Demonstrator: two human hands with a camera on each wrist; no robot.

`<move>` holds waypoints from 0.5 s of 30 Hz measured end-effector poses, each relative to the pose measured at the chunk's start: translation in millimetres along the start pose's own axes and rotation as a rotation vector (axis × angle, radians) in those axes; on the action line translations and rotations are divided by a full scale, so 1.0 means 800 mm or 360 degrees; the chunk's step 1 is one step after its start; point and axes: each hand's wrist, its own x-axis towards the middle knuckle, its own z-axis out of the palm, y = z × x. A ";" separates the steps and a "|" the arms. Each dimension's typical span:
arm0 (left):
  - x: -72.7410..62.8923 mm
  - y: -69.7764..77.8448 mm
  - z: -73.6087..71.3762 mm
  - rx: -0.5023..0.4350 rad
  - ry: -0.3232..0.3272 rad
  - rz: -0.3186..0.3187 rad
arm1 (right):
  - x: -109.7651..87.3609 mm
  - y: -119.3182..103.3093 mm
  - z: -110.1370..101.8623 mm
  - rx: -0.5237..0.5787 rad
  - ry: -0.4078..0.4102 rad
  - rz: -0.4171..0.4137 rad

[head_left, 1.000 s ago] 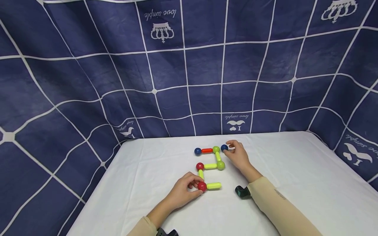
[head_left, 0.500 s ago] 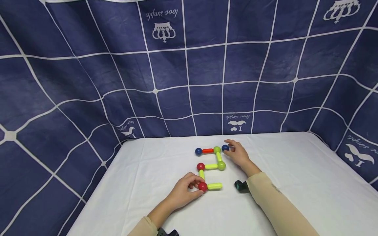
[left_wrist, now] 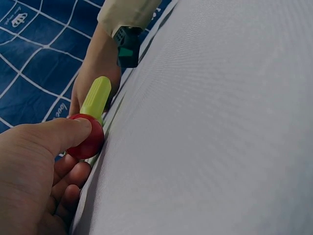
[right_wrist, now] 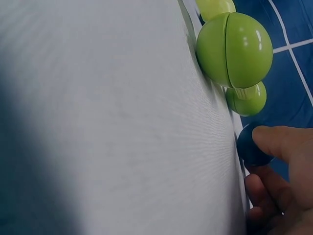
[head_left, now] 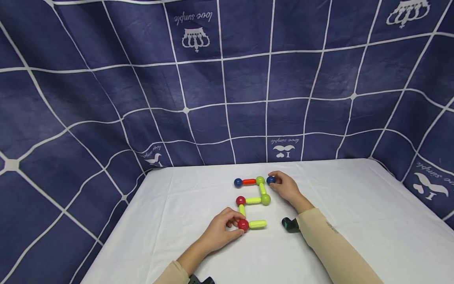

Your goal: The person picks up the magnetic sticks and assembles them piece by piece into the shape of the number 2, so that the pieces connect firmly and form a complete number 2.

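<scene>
My left hand pinches the near red ball between thumb and fingers; the left wrist view has the thumb pressed on this red ball. From it a yellow-green rod points right, and another rod leads back to a second red ball. A rod joins that to a green ball, then a rod runs to the far green ball. My right hand pinches a loose blue ball just right of the far green ball, apart from it.
At the chain's far left end, a red rod links to another blue ball. Everything lies on a white-covered table. A dark blue curtain hangs behind and along the sides. A black device is on my right wrist.
My right fingers have come down and closed around the loose blue ball, which sits very slightly nearer to me. The left hand and the chain have stayed in place.
</scene>
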 end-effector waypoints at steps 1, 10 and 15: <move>0.000 0.000 0.000 -0.0004 0.0000 0.0005 | 0.000 0.000 0.000 0.0010 0.0004 0.0007; 0.000 -0.002 0.000 -0.0010 0.0003 0.0019 | -0.007 0.001 0.000 0.0080 0.0009 0.0040; 0.000 -0.001 0.000 -0.0007 -0.0003 0.0004 | -0.013 -0.001 -0.001 0.0119 0.0003 0.0079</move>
